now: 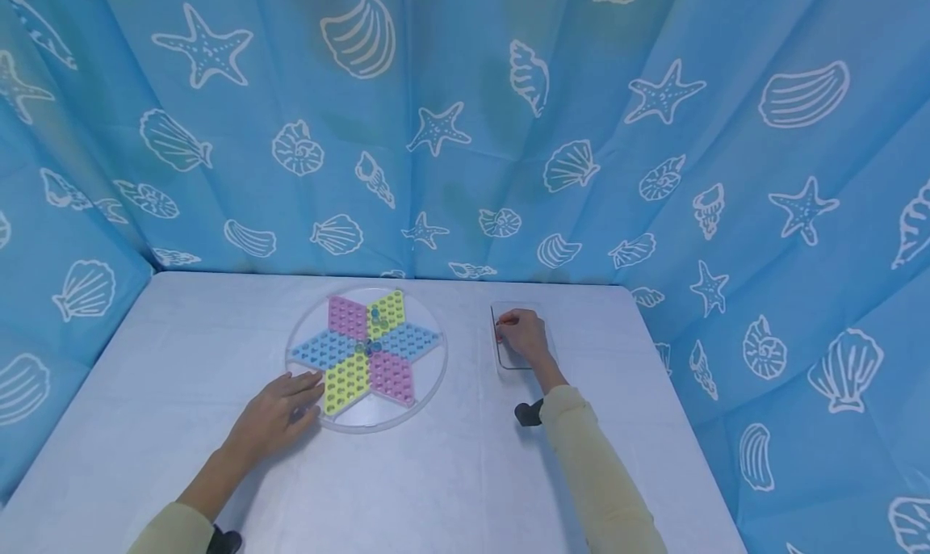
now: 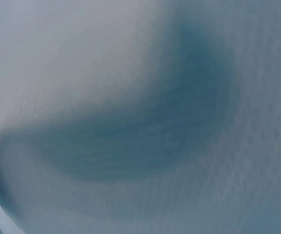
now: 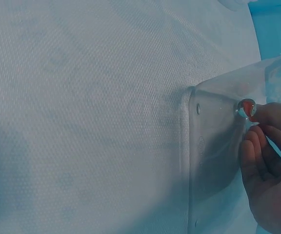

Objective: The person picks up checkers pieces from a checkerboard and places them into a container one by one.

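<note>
In the right wrist view, my right hand (image 3: 270, 161) pinches a clear glass marble (image 3: 248, 108) with red inside. The head view has this right hand (image 1: 525, 336) over a clear plastic box (image 1: 517, 367) on the right of the table. A round Chinese checkers board (image 1: 363, 426) lies to the left, with a star of pink, yellow and blue points. My left hand (image 1: 272, 417) rests at its lower left rim, fingers relaxed and touching the edge. Several marbles (image 1: 373, 346) sit near the star's centre and in the upper yellow point. Only blurred cloth and shadow show in the left wrist view.
A white cloth (image 1: 407, 489) covers the table. Blue curtains (image 1: 450, 199) with white shells and starfish stand along its back and both sides. Black wrist straps (image 1: 528, 413) show at the sleeves.
</note>
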Demonstrator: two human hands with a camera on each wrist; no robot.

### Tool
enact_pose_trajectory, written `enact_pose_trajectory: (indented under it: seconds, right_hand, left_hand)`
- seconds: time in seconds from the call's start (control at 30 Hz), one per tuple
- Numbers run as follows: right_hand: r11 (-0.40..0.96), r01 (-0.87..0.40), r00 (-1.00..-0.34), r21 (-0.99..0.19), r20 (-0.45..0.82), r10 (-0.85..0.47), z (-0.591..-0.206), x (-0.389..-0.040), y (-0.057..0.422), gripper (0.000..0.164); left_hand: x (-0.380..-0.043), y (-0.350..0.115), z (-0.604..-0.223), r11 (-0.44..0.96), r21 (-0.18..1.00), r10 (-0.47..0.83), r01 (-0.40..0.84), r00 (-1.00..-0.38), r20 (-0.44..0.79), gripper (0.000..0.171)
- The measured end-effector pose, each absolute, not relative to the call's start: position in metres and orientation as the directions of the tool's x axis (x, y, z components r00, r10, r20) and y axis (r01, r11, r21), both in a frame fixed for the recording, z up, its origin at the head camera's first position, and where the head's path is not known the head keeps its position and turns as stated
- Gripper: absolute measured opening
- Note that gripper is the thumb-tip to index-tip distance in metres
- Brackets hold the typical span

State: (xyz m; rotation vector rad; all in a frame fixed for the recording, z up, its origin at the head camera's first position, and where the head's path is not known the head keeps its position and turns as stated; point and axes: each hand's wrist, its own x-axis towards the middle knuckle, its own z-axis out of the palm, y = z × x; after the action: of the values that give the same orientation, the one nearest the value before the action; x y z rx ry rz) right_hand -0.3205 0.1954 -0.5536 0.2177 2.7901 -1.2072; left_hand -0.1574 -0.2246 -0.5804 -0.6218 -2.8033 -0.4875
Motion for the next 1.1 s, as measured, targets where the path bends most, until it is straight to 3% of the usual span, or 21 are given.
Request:
enact_pose_trajectory:
  seconds: [0.67, 1.1]
  right_hand:
    - [0.683, 0.178, -0.983, -0.708, -0.156, 0.094, -0.553, -0.322, 0.195, 0.018]
    - [0.733, -0.004, -0.998, -0.681, -0.039, -0.042, -0.523, -0.319, 0.192, 0.021]
  left_hand:
    - [-0.158, -0.225, -0.577, 0.863, 0.264, 0.371, 0.43, -0.895, 0.246, 0.036]
    - [-0.158, -0.226, -0.579, 0.865, 0.268, 0.366, 0.424, -0.899, 0.241, 0.037]
